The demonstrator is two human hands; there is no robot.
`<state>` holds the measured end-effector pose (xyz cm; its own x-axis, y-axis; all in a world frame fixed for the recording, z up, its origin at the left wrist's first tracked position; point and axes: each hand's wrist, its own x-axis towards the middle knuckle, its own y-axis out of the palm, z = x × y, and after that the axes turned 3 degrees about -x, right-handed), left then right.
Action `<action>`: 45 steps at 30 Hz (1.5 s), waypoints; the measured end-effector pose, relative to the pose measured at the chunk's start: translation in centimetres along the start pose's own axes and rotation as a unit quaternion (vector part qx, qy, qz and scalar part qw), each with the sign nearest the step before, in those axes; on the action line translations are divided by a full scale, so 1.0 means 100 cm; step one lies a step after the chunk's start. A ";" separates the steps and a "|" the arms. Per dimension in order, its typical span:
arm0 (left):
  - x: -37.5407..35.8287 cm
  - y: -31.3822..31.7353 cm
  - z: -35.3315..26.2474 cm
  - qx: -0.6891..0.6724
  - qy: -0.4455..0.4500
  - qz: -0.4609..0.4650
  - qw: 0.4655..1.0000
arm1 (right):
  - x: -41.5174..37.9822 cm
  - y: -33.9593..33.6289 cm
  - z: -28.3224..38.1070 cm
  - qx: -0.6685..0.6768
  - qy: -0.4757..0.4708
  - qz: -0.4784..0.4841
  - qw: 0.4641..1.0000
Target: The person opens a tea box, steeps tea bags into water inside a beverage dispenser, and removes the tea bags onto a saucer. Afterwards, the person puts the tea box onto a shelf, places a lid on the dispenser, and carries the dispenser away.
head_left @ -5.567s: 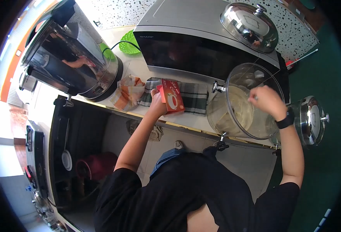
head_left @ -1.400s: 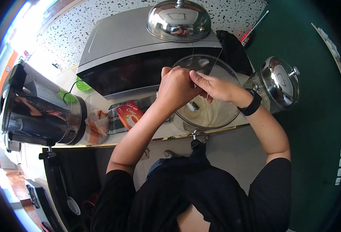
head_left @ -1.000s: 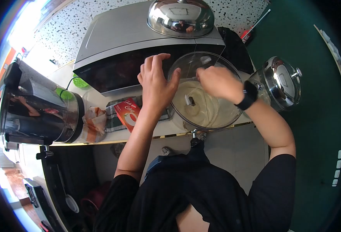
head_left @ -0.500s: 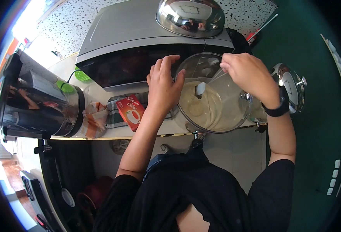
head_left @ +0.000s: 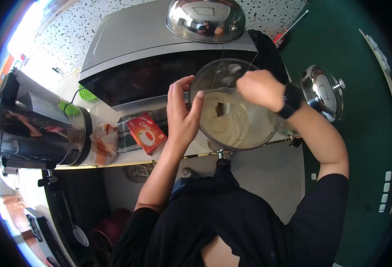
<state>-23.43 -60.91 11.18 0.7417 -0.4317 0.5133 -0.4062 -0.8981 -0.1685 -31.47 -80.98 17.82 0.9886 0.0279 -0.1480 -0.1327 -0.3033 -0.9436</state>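
Observation:
A large clear dispenser jar stands at the counter's front edge with pale liquid in the bottom. Inside it a dark tea bag lies near a whitish, blurred utensil end. Over the jar's right side, my right hand is closed round the handle of that utensil, most of which the fingers hide. At the jar's left rim rests my left hand, fingers apart, thumb up against the wall. Left of this hand a red tea box lies on a dark checked cloth.
Behind the jar is a grey microwave with a steel dome lid on top. Another steel lid is at the right. A large dark dispenser and a crumpled orange-white bag stand at the left.
My right hand has moved left and lower over the jar, and the utensil end has shifted slightly. My left hand stays at the rim. The whole view has shifted a little.

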 end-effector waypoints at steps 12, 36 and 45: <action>-0.007 -0.001 0.010 0.003 0.003 0.001 1.000 | -0.001 0.011 0.009 0.084 0.044 0.027 0.995; -0.008 -0.002 0.008 -0.009 -0.018 0.018 1.000 | 0.026 0.027 0.020 0.068 0.024 0.060 0.996; -0.007 -0.003 0.009 0.006 -0.007 0.019 1.000 | 0.004 -0.002 0.005 -0.032 0.014 -0.020 0.999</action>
<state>-23.36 -60.44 10.15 0.7326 -0.4671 0.4951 -0.4288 -0.8816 -0.1973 -31.13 -80.43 17.81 0.9948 0.0146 -0.1009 -0.0888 -0.3632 -0.9275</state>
